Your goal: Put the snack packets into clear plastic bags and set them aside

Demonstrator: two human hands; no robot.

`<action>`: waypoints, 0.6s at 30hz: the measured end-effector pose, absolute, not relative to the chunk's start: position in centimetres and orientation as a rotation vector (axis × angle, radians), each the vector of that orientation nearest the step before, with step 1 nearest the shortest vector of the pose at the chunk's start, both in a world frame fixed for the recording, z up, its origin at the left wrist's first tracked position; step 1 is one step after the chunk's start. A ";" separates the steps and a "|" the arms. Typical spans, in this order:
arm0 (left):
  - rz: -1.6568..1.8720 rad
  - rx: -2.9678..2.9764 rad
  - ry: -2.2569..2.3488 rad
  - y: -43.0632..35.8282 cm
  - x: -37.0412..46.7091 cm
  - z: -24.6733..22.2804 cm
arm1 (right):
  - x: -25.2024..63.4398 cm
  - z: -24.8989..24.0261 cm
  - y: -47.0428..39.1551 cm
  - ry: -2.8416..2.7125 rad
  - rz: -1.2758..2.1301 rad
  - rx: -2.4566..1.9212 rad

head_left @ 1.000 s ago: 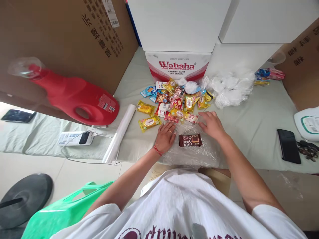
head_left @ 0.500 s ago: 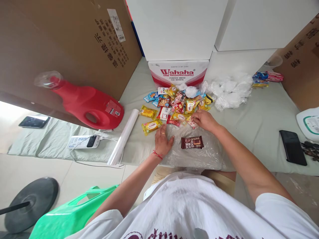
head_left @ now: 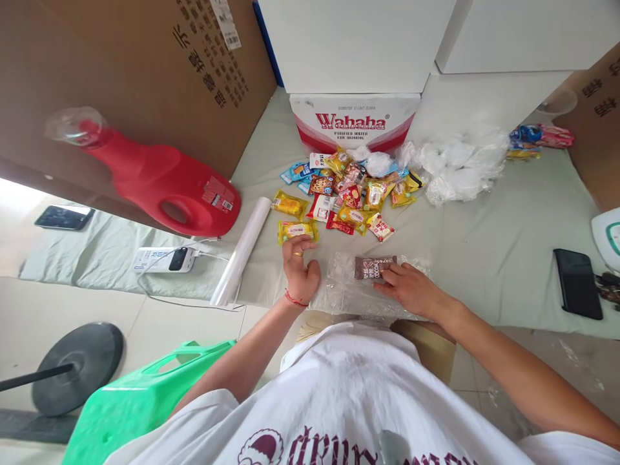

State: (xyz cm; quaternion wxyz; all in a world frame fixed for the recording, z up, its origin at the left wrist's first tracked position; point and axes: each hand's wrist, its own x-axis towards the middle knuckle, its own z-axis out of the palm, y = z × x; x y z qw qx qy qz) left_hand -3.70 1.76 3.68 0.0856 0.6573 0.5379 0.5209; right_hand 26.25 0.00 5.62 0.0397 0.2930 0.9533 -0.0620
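Observation:
A brown cocoa snack packet (head_left: 368, 267) lies on a clear plastic sheet (head_left: 346, 290) in front of me. My right hand (head_left: 414, 289) has its fingers closed on the packet's right end. My left hand (head_left: 302, 274) is open, its thumb apart from its bent fingers, and the fingertips reach the lower edge of a yellow snack packet (head_left: 296, 230). Just beyond both hands is a pile of small wrapped snacks in yellow, red, white and blue, with a white-and-red packet (head_left: 381, 228) at its near right edge.
A roll of clear film (head_left: 242, 252) lies left of the snacks, near a red jug (head_left: 179, 184) and a power bank (head_left: 165, 259). Crumpled clear plastic (head_left: 460, 165) is at the back right. A Wahaha box (head_left: 353, 123) stands behind; a black phone (head_left: 578, 284) lies far right.
My right hand has moved from the pile back to the cocoa packet, which now sits slightly tilted. My left hand has shifted left to the yellow packet. The camera view has shifted a little.

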 end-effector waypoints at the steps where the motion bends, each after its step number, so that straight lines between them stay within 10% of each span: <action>1: 1.545 2.080 1.491 1.5 -3.4 4.9 | 26.3 5.6 -0.1 2.925 -0.197 0.910; 9: 0.234 2.840 0.723 0.8 0.2 5.6 | 29.8 5.7 -5.1 2.967 -0.384 1.154; 18: 0.063 2.737 0.774 0.3 1.0 4.7 | 27.8 2.1 -10.1 3.032 -0.331 1.567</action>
